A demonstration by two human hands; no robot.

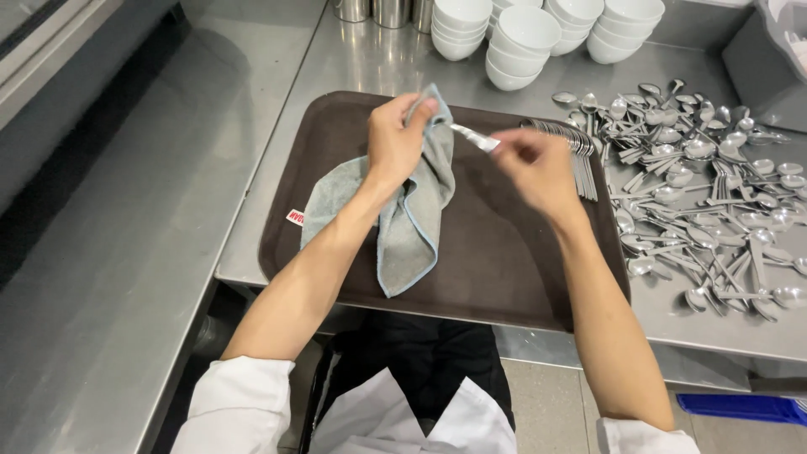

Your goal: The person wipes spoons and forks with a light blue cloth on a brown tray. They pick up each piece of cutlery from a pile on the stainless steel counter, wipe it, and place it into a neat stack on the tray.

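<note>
- Cloth [412,202], grey, bunched in left hand [395,143] over brown tray [521,269], wrapping one end of a metal utensil [475,137].
- Right hand [534,164] pinches the other end.
- Best grip: cloth tight, draw straight through.
- Wiped stack [580,151] on tray edge; loose spoons [706,193] on counter.

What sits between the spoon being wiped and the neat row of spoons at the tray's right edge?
Nothing visible. The spoon, pinched by the right hand and wrapped in the grey cloth held by the left hand, has only bare brown tray before the row of spoons.
</note>
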